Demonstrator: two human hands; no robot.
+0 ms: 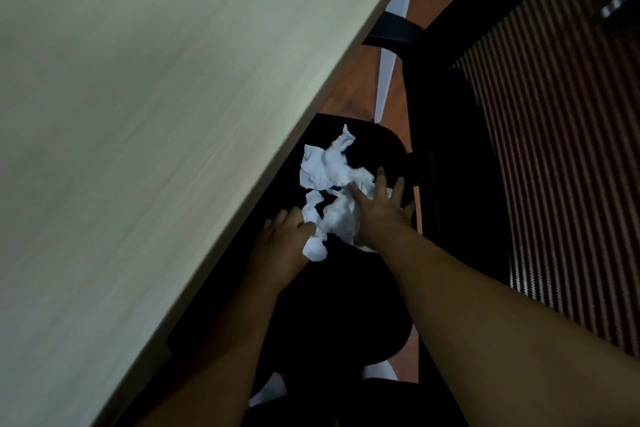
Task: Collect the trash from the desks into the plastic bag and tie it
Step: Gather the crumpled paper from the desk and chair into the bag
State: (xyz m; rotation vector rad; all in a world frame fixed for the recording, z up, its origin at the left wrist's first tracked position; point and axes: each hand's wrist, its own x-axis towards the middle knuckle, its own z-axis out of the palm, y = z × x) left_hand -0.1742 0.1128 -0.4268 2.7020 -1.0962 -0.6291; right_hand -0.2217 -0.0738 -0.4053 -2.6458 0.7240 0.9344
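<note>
Two hands (332, 218) around crumpled paper (329, 184)

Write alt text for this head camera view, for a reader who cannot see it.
Two bare hands, left hand and right hand, press on crumpled white paper lying on something black beside a pale desk. A black chair stands at right.

- The pale wood-grain desk top (138, 114) is bare, with open room across it up to its right edge.
- Below that edge, a narrow gap is filled by the black plastic bag (332, 315), crumpled white paper (329, 184) and both hands.
- The black office chair with its striped mesh back (554, 149) closes off the gap's right side.
</note>
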